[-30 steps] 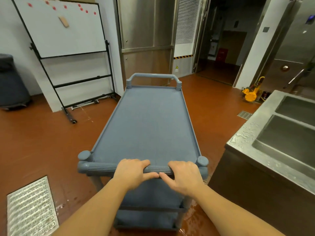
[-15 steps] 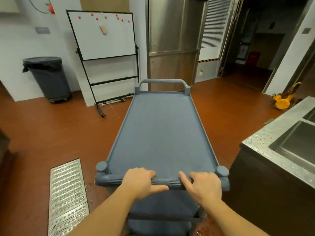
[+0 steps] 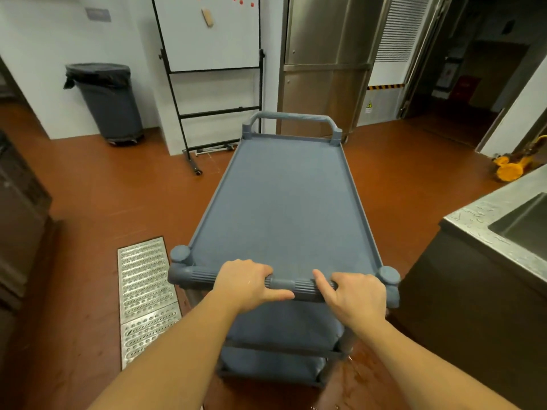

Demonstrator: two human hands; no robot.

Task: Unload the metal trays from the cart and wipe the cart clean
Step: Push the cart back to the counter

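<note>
In the head view, the grey-blue cart (image 3: 284,202) is seen standing lengthwise in the middle of the red-brown floor (image 3: 97,202), between a metal drain grate (image 3: 145,291) at near left and a steel sink counter (image 3: 485,229) at right. Its ribbed near handle (image 3: 296,284) is grasped by both hands. The left hand (image 3: 245,284) is wrapped over the bar, thumb stretched rightward beneath it; the right hand (image 3: 355,294) is curled over it just beside, thumb laid along the top. Both forearms are extended forward from the near edge. A lined bin (image 3: 109,102) and a whiteboard (image 3: 207,34) are seen at far left.
</note>
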